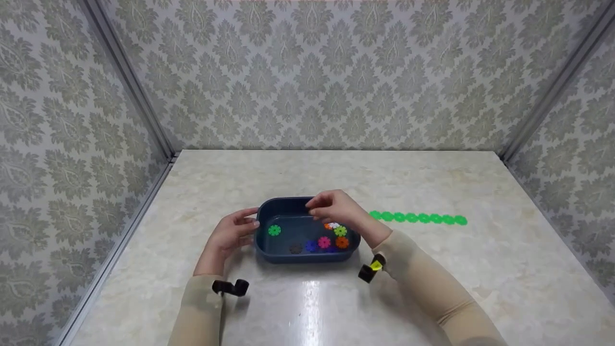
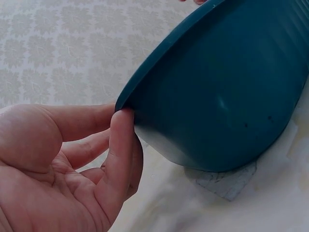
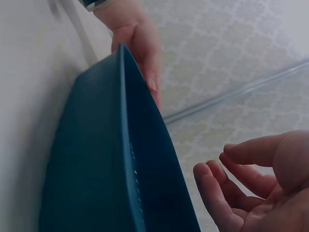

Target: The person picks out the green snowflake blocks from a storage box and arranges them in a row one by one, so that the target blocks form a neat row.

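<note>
A dark blue plastic basin (image 1: 307,258) sits on the table, with several toothed snowflake discs inside. A green disc (image 1: 274,230) lies alone at its left; the pink disc (image 1: 324,242), orange disc (image 1: 342,242) and others gather at the right. My left hand (image 1: 234,234) holds the basin's left rim; the left wrist view has its fingertips against the rim of the basin (image 2: 207,92). Over the basin's right part hovers my right hand (image 1: 336,210). In the right wrist view, that right hand (image 3: 256,186) has loosely bent fingers and nothing between them.
Right of the basin, a row of linked green discs (image 1: 418,218) lies across the pale marbled table (image 1: 230,173). Patterned wall panels (image 1: 307,72) stand behind and at both sides. Black wrist mounts (image 1: 230,287) sit on the sleeves.
</note>
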Available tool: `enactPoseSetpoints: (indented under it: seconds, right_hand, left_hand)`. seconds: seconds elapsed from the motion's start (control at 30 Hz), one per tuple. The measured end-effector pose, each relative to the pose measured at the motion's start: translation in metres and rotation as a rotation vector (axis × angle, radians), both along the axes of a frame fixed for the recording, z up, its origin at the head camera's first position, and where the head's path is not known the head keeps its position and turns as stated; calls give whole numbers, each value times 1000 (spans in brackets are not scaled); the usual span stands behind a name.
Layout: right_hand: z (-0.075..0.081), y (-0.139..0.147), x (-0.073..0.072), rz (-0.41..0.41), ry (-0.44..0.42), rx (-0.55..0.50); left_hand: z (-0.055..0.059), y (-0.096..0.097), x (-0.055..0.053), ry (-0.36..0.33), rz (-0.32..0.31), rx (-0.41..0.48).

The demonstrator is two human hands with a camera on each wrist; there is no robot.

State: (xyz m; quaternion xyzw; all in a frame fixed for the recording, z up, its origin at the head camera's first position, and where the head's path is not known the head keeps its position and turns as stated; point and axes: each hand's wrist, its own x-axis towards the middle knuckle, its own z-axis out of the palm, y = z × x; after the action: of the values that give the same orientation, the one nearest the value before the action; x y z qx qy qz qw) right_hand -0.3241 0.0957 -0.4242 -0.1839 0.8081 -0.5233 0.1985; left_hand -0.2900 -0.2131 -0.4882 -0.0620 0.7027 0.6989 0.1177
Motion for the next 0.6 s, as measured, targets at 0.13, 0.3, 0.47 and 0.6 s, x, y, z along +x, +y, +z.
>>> enactPoseSetpoints:
  seconds: [0.13, 0.3, 0.47, 0.6]
  right_hand:
    - [-5, -23, 1, 11, -5, -10]
    - [-14, -50, 1, -8, -40, -32]
    - [-23, -71, -2, -32, -51, -20]
    - [-30, -84, -4, -49, -63, 19]
  left_hand:
    - [0, 0, 0, 0, 5, -13]
    - [0, 1, 0, -9, 8, -22]
    - [0, 0, 0, -15, 4, -23]
    - [0, -1, 1, -10, -7, -21]
